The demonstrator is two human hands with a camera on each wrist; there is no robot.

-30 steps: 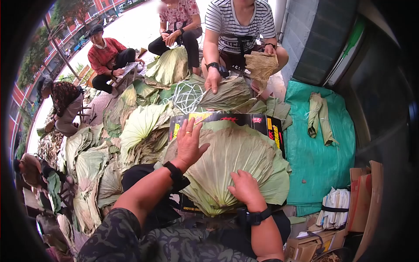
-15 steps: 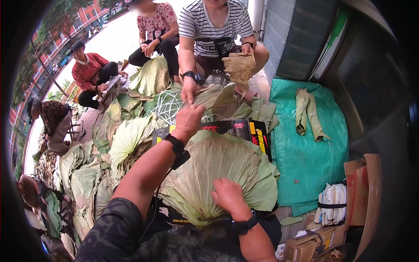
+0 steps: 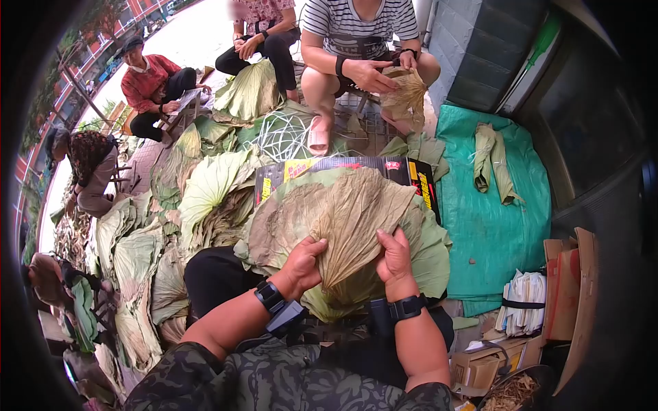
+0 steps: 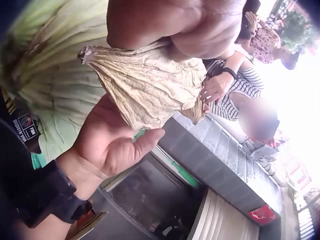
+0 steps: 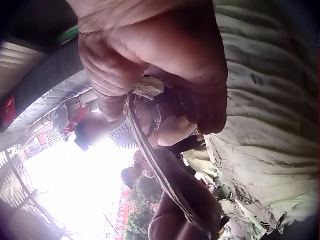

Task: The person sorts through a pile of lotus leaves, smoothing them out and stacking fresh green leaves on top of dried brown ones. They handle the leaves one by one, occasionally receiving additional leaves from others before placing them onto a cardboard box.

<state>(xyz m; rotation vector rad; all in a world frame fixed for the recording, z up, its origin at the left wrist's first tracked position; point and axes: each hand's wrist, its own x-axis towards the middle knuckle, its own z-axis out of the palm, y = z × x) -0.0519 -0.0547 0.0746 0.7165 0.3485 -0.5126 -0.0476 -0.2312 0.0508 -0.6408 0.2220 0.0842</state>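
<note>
In the head view, a dry brown folded leaf [image 3: 353,219] is held tilted above a broad green-brown leaf [image 3: 274,222] on a black box. My left hand [image 3: 303,266] pinches its left edge, thumb on top. My right hand [image 3: 395,259] is at its right edge, thumb raised and fingers partly hidden. The left wrist view has the brown leaf [image 4: 145,82] between my left hand [image 4: 175,25] and my right hand [image 4: 110,142]. Seen edge-on in the right wrist view, the leaf [image 5: 160,172] reaches from my right hand [image 5: 155,55] to my left hand [image 5: 185,217].
Leaf piles [image 3: 140,267] lie to the left. A green tarp [image 3: 493,240] with rolled leaves [image 3: 483,161] is at the right, near cardboard [image 3: 579,294]. A person in a striped shirt [image 3: 343,27] sits opposite, holding another brown leaf [image 3: 404,92]; more people sit at the left.
My left hand has come back from near the other person's hand, and a brown leaf is now between my hands. My right hand has lifted from the broad leaf. The person opposite has drawn back.
</note>
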